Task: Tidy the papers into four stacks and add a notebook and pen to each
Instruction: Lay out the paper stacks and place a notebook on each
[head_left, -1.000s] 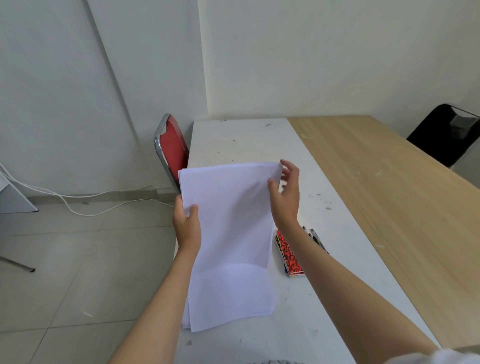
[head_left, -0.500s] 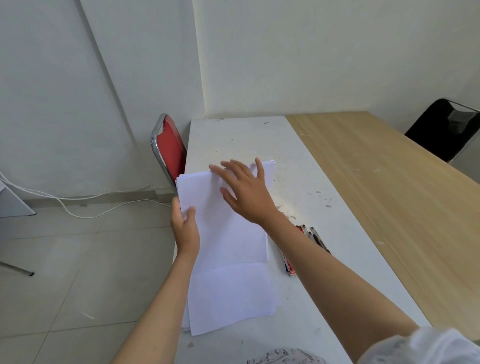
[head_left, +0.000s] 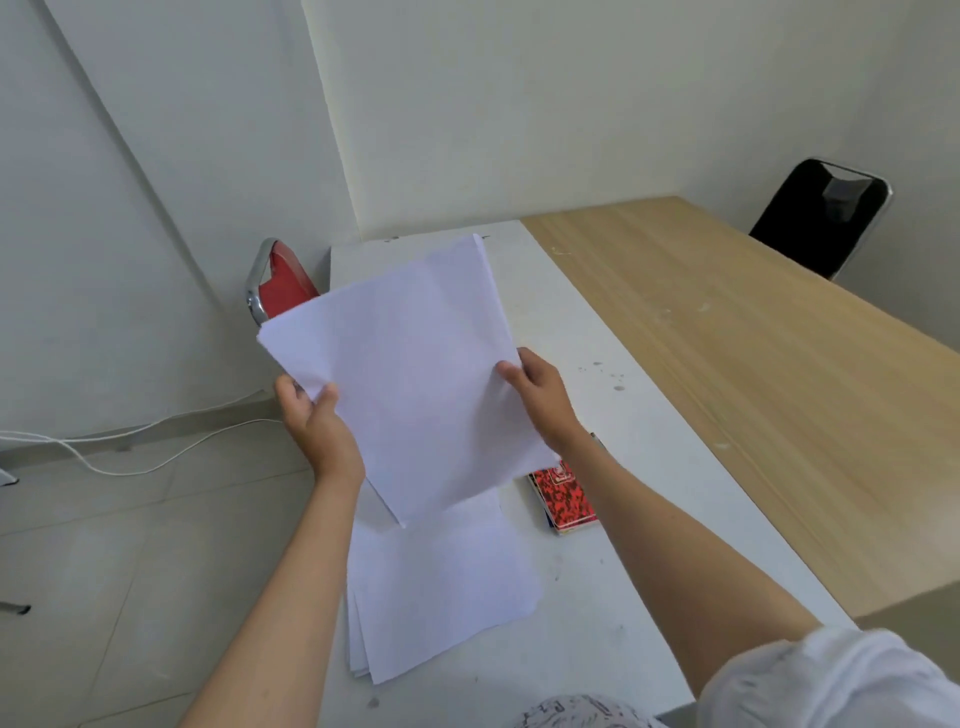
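So both hands are up holding a bundle of plain white paper sheets (head_left: 410, 374) in the air above the white-topped surface (head_left: 613, 452), tilted so its far corner points away from the person. The left hand (head_left: 317, 421) pinches the bundle's left edge with the thumb on top, and the right hand (head_left: 540, 400) grips the right edge the same way, which looks to me like the hold you'd use to square up loose sheets before setting them down as a stack. Right under the bundle, nearer the person, a second, slightly fanned pile of white sheets (head_left: 441, 587) lies flat on the surface. Just right of the bundle's lower corner sits a red-and-black patterned notebook (head_left: 563, 499), partly hidden by the right forearm; I can't tell how many are stacked there, and pens aren't clear enough to call. My guess: still early, sorting paper.
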